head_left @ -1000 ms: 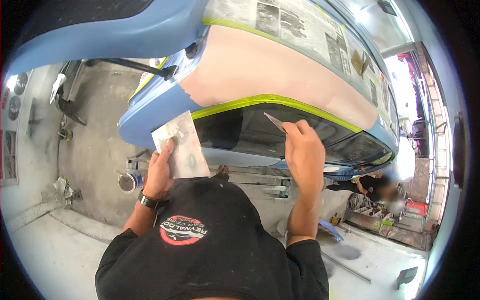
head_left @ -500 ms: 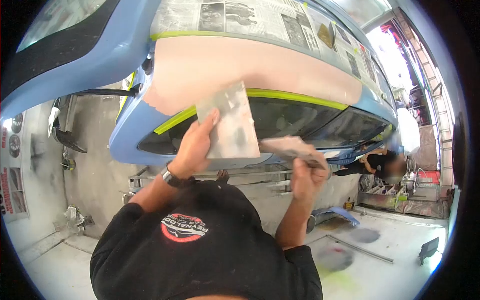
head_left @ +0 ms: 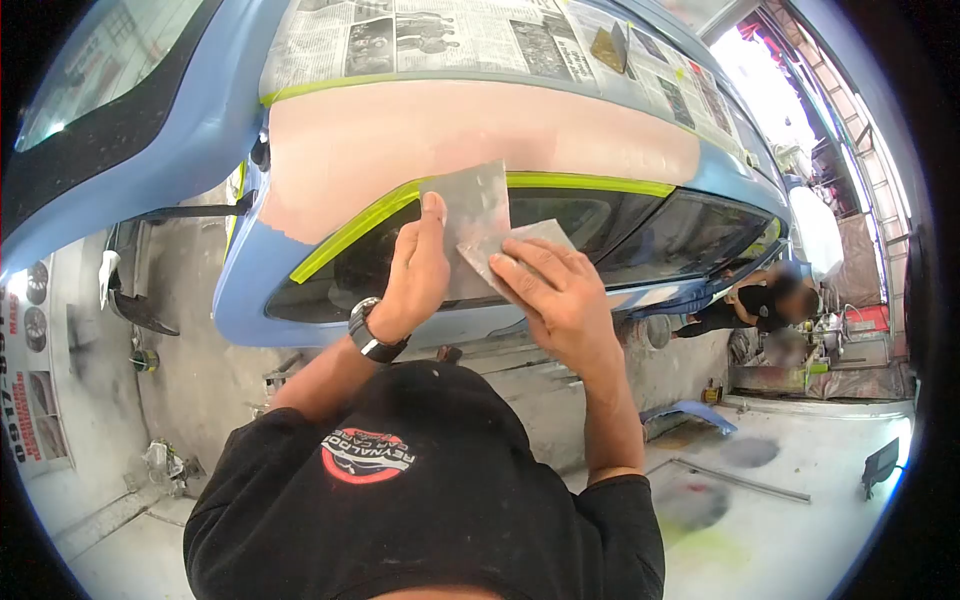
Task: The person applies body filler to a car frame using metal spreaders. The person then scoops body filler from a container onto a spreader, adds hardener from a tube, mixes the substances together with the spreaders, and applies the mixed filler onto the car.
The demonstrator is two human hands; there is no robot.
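plate (head_left: 475, 195) pinched in l hand (head_left: 415, 268) nr blue car (head_left: 390, 140); r hand (head_left: 562, 300) pinches spreader (head_left: 480, 252), overlapping plate.

A pale wall (head_left: 100, 410) with a lettered banner (head_left: 38, 400) lines the grey floor (head_left: 205, 370) at its left edge; past the far right corner glares what seems a doorway (head_left: 770, 90).

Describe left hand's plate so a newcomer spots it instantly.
Find the blue car and the yellow-green tape above its side windows. In front of it, the left hand, with a watch on the wrist, holds a flat greyish plate. It reaches higher in view, crossing the tape; the second plate, in the right hand, sits lower.
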